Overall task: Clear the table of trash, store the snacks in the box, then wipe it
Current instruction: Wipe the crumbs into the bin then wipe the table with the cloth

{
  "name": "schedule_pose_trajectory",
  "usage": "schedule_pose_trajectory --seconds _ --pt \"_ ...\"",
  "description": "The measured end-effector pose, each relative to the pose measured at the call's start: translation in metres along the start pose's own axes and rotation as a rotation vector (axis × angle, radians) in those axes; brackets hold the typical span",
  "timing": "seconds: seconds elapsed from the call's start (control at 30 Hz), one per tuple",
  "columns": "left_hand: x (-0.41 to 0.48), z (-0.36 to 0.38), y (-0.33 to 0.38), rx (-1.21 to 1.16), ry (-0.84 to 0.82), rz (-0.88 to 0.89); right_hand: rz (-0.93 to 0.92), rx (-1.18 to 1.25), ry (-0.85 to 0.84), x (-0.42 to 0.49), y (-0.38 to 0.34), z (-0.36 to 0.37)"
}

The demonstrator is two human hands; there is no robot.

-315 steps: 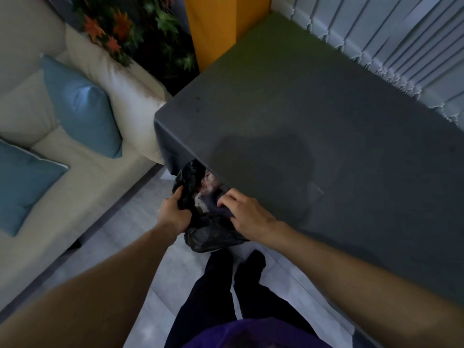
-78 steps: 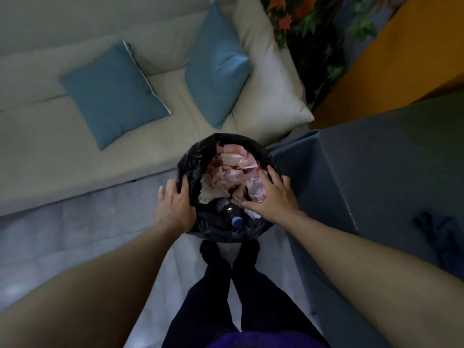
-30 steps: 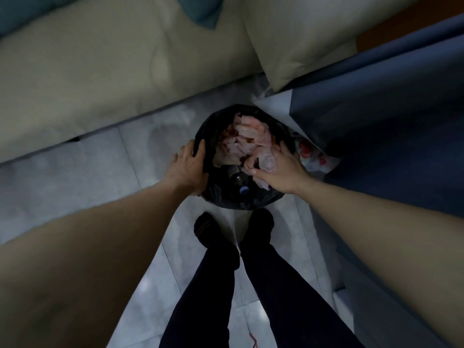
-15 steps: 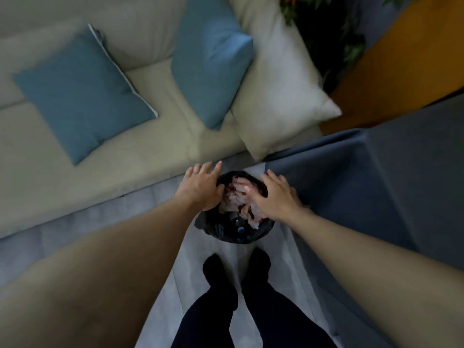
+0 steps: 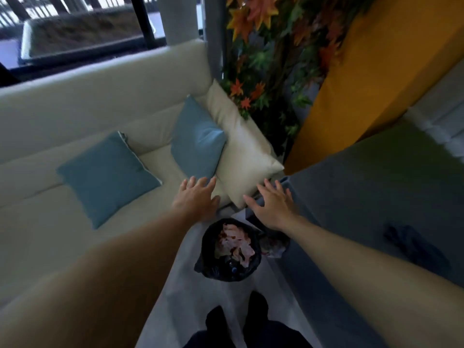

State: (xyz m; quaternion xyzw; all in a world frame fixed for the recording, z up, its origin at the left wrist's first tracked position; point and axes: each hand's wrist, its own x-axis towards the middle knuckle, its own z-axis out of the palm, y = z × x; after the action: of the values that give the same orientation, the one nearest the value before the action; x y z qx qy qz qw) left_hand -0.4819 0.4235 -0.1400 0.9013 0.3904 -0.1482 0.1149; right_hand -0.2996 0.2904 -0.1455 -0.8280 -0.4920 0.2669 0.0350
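Note:
A black trash bag [image 5: 227,268] stands on the floor just in front of my feet, beside the table's corner. It is full of crumpled pinkish paper, and a bottle cap shows near its rim. My left hand [image 5: 197,198] hovers above and beyond the bag, fingers spread, holding nothing. My right hand [image 5: 272,203] is likewise lifted clear of the bag with its fingers apart. The table [image 5: 376,187] under a dark grey cloth fills the right side. A dark blue cloth [image 5: 414,244] lies crumpled on it.
A cream sofa [image 5: 50,222] with two blue cushions [image 5: 108,174] and a cream cushion [image 5: 242,151] runs along the left. An artificial plant [image 5: 273,59] with orange leaves and an orange panel [image 5: 364,84] stand behind the table's corner. Pale floor shows between sofa and table.
Both hands have let go of the trash bag and risen away from it with fingers spread. The bag now stands alone on the floor, and the view has tilted upward.

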Motion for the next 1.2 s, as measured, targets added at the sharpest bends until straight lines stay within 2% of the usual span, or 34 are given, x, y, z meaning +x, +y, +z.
schedule_pose_trajectory --seconds 0.37,0.7,1.0,1.2 --pt "-0.020 -0.058 0.084 0.007 0.043 0.275 0.194 0.079 0.165 -0.096 0.039 -0.054" --pt "-0.012 -0.074 0.193 0.065 0.014 0.465 0.380 0.185 0.279 -0.167 0.126 -0.072" --pt "0.003 -0.062 0.304 0.044 -0.027 0.506 0.472 0.197 0.260 -0.192 0.232 -0.080" --pt "0.027 -0.043 0.354 0.032 -0.075 0.483 0.435 0.206 0.203 -0.184 0.295 -0.069"
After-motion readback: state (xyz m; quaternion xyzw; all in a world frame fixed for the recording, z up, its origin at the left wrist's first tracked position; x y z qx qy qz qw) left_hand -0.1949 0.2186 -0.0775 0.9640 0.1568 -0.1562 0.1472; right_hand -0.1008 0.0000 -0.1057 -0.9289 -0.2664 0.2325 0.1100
